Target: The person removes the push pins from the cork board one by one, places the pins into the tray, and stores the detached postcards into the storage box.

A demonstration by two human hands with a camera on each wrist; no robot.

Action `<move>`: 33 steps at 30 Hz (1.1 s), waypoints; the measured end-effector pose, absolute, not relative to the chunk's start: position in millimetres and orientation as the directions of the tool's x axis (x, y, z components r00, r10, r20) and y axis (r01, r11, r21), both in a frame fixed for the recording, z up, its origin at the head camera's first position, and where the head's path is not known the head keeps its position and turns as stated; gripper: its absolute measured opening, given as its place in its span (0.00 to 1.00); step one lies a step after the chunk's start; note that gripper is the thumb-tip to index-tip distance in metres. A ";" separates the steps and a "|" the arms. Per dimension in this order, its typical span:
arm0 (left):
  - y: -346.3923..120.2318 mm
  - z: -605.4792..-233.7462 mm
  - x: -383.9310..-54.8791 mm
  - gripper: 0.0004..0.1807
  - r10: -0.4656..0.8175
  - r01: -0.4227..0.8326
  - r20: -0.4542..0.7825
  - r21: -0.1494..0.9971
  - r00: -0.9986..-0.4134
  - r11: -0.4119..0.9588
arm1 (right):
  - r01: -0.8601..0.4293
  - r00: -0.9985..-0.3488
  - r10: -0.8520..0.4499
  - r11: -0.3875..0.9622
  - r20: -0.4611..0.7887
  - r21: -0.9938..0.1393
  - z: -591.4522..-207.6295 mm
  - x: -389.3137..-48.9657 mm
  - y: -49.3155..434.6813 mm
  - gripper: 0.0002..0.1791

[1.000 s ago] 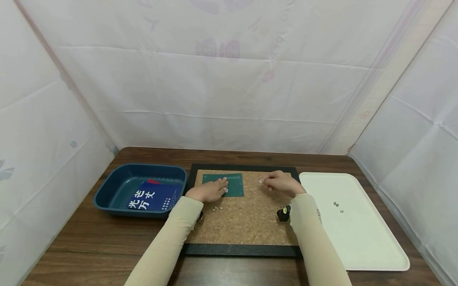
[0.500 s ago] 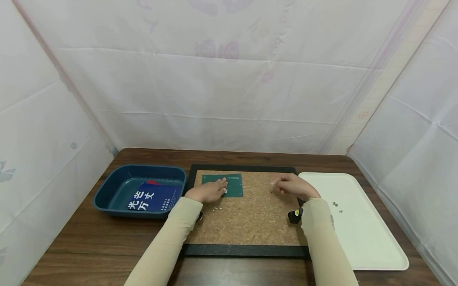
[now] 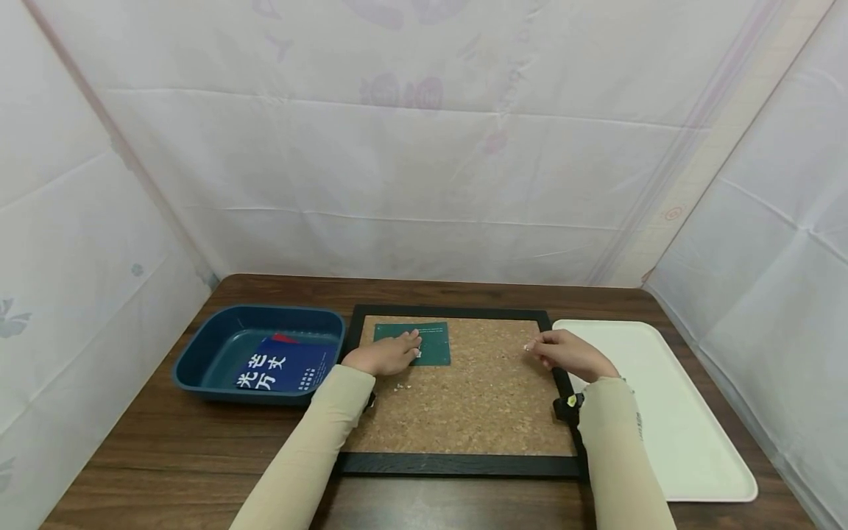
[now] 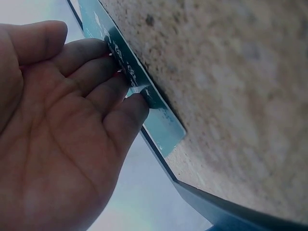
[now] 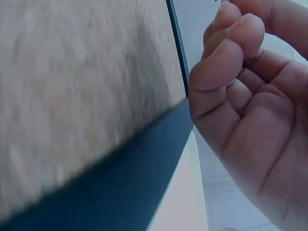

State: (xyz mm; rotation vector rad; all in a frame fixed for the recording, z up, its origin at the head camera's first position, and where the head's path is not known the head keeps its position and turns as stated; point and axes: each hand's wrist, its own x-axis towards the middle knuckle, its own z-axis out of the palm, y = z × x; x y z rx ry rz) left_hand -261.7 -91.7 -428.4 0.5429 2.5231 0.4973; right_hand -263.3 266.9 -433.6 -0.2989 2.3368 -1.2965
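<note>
My left hand [image 3: 384, 355] rests with its fingertips on a dark green card [image 3: 434, 346] lying on a cork board [image 3: 464, 412]. In the left wrist view, the fingers [image 4: 127, 118] are lightly bent against the card's face, which carries white print. My right hand [image 3: 573, 353] is over the board's right side, close to the black frame [image 3: 563, 383]. Its thumb and index finger pinch a small clear pushpin [image 3: 527, 347], mostly hidden by the fingertips. The other fingers [image 5: 216, 72] curl inward in the right wrist view.
Left of the board stands a blue basin [image 3: 218, 331] with a blue book [image 3: 285, 364] and something red inside. A white tray [image 3: 682, 434] lies to the right, partly behind my right forearm. Small white bits [image 3: 402, 386] lie on the cork below the card.
My right hand has moved right across the board toward the white tray, still pinching the pushpin. My forearm now hides the small pieces on the tray. The left hand has stayed put.
</note>
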 end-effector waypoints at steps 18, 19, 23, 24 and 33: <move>-90.3 -427.4 -261.3 0.28 0.460 0.273 -0.399 0.442 -0.793 0.855 | 0.058 -0.892 -0.357 0.518 -0.278 -0.853 -436.4 -249.5 309.4 0.16; -90.3 -427.1 -261.1 0.28 0.460 0.274 -0.399 0.441 -0.793 0.855 | 0.066 -0.895 -0.346 0.520 -0.281 -0.852 -436.9 -248.7 311.3 0.16; -90.6 -426.6 -260.5 0.28 0.457 0.271 -0.401 0.440 -0.794 0.856 | 0.077 -0.902 -0.322 0.533 -0.286 -0.843 -437.9 -246.6 318.2 0.16; -90.8 -426.7 -260.3 0.28 0.456 0.269 -0.401 0.441 -0.795 0.856 | 0.077 -0.903 -0.320 0.537 -0.287 -0.840 -437.7 -246.0 319.7 0.16; -91.9 -426.0 -259.9 0.28 0.460 0.272 -0.403 0.443 -0.791 0.854 | 0.095 -0.907 -0.305 0.521 -0.289 -0.848 -435.9 -240.2 331.7 0.17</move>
